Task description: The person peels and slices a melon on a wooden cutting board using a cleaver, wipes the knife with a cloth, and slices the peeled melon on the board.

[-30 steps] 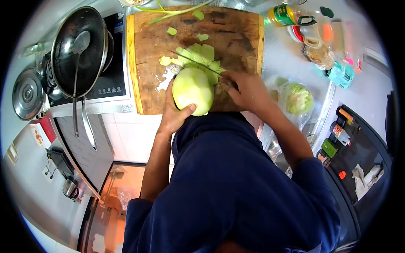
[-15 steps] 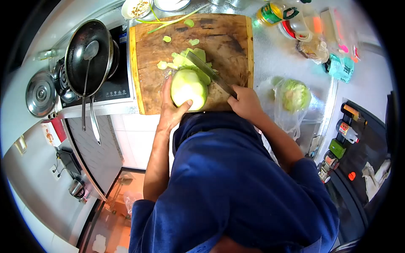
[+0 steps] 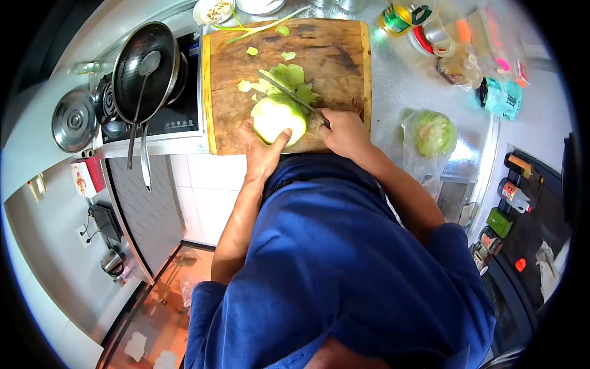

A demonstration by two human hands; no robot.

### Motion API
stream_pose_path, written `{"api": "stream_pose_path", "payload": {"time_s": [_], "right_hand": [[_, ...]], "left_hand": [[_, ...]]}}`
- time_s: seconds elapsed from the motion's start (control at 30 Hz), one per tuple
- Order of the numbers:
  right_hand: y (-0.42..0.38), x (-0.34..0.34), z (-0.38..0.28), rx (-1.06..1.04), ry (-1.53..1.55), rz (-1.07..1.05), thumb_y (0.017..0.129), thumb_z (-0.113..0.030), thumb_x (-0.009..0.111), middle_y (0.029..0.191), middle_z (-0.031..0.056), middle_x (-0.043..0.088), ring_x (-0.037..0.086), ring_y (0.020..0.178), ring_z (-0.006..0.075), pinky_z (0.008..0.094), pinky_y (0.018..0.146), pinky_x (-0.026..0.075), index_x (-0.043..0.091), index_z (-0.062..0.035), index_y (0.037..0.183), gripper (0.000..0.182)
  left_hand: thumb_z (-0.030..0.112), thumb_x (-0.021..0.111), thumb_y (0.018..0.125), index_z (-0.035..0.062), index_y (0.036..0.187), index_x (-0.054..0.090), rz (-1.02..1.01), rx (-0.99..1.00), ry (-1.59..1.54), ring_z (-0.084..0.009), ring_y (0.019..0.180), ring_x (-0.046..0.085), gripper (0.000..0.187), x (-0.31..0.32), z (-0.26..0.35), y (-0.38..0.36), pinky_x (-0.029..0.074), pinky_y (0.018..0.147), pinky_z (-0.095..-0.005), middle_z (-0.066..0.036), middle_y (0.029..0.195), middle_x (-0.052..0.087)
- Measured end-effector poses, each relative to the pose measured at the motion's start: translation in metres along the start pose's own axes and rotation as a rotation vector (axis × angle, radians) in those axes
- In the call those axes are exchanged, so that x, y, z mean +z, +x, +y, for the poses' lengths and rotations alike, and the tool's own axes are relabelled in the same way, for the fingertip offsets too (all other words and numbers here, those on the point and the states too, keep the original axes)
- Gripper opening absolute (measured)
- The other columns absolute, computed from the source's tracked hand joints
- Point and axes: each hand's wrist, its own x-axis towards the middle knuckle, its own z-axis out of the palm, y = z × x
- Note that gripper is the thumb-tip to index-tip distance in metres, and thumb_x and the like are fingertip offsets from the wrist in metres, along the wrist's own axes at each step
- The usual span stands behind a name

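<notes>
Gripping a knife, the right hand curls round its handle; the left hand clasps a green vegetable by the cutting board's near edge.

pass: far-right cutting board | blocked: knife slanting across peelings | left: wok | right: bagged vegetable

Yellow bottle: green label, beyond and to the right of the right hand; lettering too small to read.
Teal packet: dark print, farther right of the right hand; unreadable.
Black hob: row of pale control symbols, left of the left hand; too tiny to make out.
White bottle: red label, well right of the right hand; wording blurred.
</notes>
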Motion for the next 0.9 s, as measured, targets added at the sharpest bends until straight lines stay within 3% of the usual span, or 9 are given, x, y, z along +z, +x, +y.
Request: {"api": "stream_pose_path", "payload": {"time_s": [0.13,0.2,0.27,0.4,0.43,0.53,0.7,0.77,0.9], "right_hand": [[-0.003,-0.014,-0.021,-0.078,-0.089,0.068,0.083,-0.015,0.065,0.091,0.0252,0.072,0.069,0.085,0.0449,0.0538,0.078,0.055,0.072,-0.002,0.113,0.033],[-0.013,-0.025,-0.036,-0.117,-0.204,0.011,0.081,-0.013,0.068,0.094,0.0224,0.072,0.069,0.085,0.0426,0.0513,0.076,0.055,0.07,-0.0035,0.124,0.043],[-0.024,-0.026,-0.045,-0.128,-0.299,-0.003,0.08,-0.012,0.07,0.093,0.0197,0.07,0.069,0.082,0.0407,0.0499,0.074,0.056,0.068,-0.0051,0.127,0.047],[-0.038,-0.022,-0.058,-0.2,-0.445,0.043,0.078,-0.014,0.075,0.088,0.0134,0.066,0.068,0.075,0.0346,0.0462,0.069,0.056,0.064,-0.0082,0.133,0.056],[-0.042,-0.022,-0.063,-0.195,-0.46,0.037,0.078,-0.014,0.075,0.088,0.0134,0.066,0.068,0.075,0.0346,0.0462,0.069,0.056,0.064,-0.0082,0.133,0.056],[-0.05,-0.025,-0.08,-0.172,-0.545,0.004,0.076,-0.015,0.077,0.086,0.0121,0.064,0.068,0.077,0.033,0.0447,0.068,0.056,0.064,-0.0073,0.131,0.058],[-0.051,-0.018,-0.088,-0.198,-0.568,0.083,0.074,-0.013,0.077,0.085,0.0107,0.063,0.068,0.076,0.0318,0.0437,0.069,0.056,0.064,-0.0061,0.13,0.057],[-0.05,-0.016,-0.089,-0.192,-0.562,0.101,0.075,-0.013,0.076,0.085,0.0107,0.063,0.068,0.075,0.0318,0.0439,0.068,0.056,0.065,-0.0062,0.13,0.057],[-0.046,-0.013,-0.087,-0.152,-0.561,0.089,0.076,-0.012,0.074,0.085,0.0113,0.064,0.068,0.075,0.0326,0.0446,0.068,0.055,0.065,-0.0063,0.128,0.054]], "left_hand": [[0.033,0.09,0.078,-0.0074,0.146,0.03,-0.066,-0.057,-0.09,-0.0358,0.13,0.05,0.1,-0.007,0.015,0.002,0.042,0.112,-0.0434,-0.026,0.136,0.047],[0.03,0.09,0.078,-0.0067,0.148,0.031,-0.133,-0.042,-0.165,-0.0356,0.128,0.054,0.099,-0.011,0.009,0.007,0.044,0.11,-0.0434,-0.027,0.137,0.052],[0.025,0.09,0.078,-0.0055,0.147,0.034,-0.099,0.12,-0.107,-0.0344,0.129,0.054,0.094,-0.01,0.01,0.009,0.045,0.109,-0.0433,-0.026,0.138,0.053],[0.019,0.09,0.077,-0.0048,0.132,0.057,-0.166,0.149,-0.156,-0.0315,0.119,0.062,0.068,-0.009,-0.013,0.019,0.049,0.104,-0.0412,-0.021,0.129,0.064],[0.016,0.084,0.082,-0.003,0.121,0.066,-0.185,0.153,-0.172,-0.0298,0.11,0.067,0.047,-0.013,-0.007,0.015,0.051,0.099,-0.0413,-0.017,0.118,0.071],[0.012,0.076,0.088,-0.0018,0.117,0.069,-0.211,0.235,-0.109,-0.0274,0.106,0.069,0.033,-0.017,-0.015,0.023,0.053,0.095,-0.0409,-0.016,0.111,0.073],[0.015,0.065,0.098,-0.0041,0.124,0.066,-0.353,0.004,-0.159,-0.0252,0.114,0.063,0.032,-0.032,0.005,0.017,0.049,0.1,-0.0371,-0.016,0.122,0.07],[0.015,0.065,0.098,-0.004,0.125,0.065,-0.315,0.111,-0.121,-0.0244,0.115,0.062,0.034,-0.027,-0.007,0.02,0.048,0.1,-0.0364,-0.015,0.124,0.069],[0.016,0.065,0.098,-0.0041,0.128,0.064,-0.327,0.062,-0.171,-0.0241,0.115,0.061,0.036,-0.024,-0.015,0.026,0.048,0.101,-0.0361,-0.014,0.127,0.067]]}}
